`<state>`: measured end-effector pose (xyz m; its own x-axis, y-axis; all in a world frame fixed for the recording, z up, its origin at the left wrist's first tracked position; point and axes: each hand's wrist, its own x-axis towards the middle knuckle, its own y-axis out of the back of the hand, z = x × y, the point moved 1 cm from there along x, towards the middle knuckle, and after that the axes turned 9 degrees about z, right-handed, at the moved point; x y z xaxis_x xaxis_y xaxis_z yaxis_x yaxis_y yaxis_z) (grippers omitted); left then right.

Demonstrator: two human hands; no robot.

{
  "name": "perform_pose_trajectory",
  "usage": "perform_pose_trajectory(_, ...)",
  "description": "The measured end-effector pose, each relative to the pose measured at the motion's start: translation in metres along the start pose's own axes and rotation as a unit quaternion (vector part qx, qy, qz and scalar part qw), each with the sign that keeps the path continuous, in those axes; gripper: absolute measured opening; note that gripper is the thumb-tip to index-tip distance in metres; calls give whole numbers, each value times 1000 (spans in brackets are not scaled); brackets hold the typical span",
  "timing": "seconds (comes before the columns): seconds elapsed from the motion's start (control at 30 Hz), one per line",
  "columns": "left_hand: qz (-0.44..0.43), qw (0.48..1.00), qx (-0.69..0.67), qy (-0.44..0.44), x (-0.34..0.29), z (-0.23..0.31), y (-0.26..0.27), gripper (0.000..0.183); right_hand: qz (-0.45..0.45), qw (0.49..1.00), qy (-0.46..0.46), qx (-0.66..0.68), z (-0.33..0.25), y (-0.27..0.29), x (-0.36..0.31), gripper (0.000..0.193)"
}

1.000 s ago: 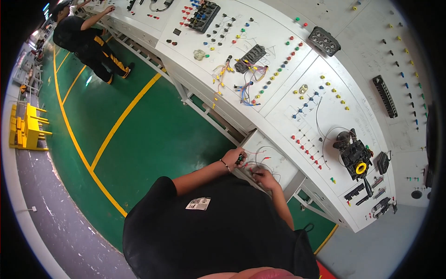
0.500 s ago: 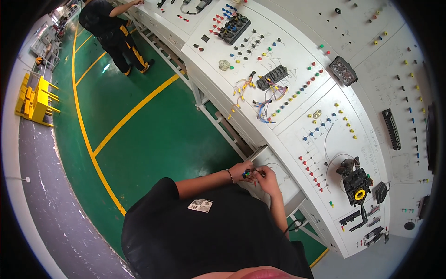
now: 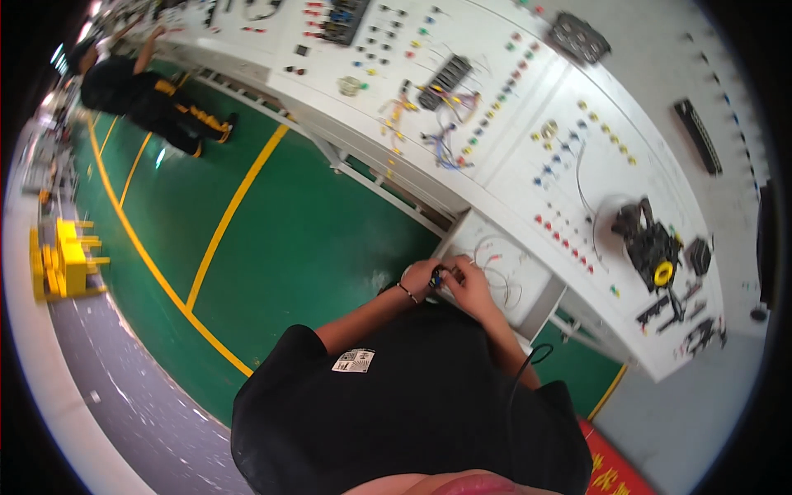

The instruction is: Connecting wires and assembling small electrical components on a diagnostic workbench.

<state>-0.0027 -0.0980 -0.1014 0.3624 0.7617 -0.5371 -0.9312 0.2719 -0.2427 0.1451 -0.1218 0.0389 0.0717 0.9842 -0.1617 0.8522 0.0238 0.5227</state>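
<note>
My left hand (image 3: 418, 280), with a dark bracelet at its wrist, is closed around a small bundle of dark and blue parts (image 3: 437, 277). The fingers of my right hand (image 3: 470, 287) pinch the same bundle from the other side. Fingers cover most of it, so its exact kind cannot be made out. Both hands are in front of my body, over the near edge of a pulled-out white drawer (image 3: 535, 279). Thin loose wires (image 3: 493, 257), some reddish, lie in the drawer beyond my right hand.
A long white panel bench (image 3: 511, 194) carries rows of coloured sockets, a black connector block (image 3: 444, 82) with tangled wires, and a black switch assembly (image 3: 648, 243) with a yellow ring. Another person (image 3: 136, 95) works at the far left. A yellow rack (image 3: 70, 260) stands across the green floor.
The view has turned, so the bench and the other person sit differently and more of the drawer's inside shows. My hands have drawn tighter around the small parts. A red banner edge appears lower right.
</note>
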Motion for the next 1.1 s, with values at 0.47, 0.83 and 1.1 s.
perform_pose_trajectory(0.47, -60, 960, -138, 237, 8, 79, -56, 44, 142, 959, -71, -233, 117, 16, -117, 89)
perform_pose_trajectory(0.83, -96, 955, -134, 247, 10, 77, -59, 41, 316, 908, -82, -263, 107, 35, -86, 73)
perform_pose_trajectory(1.1, -49, 957, -149, 243, 8, 71, -38, 37, 354, 888, -44, -290, 118, 42, -53, 51)
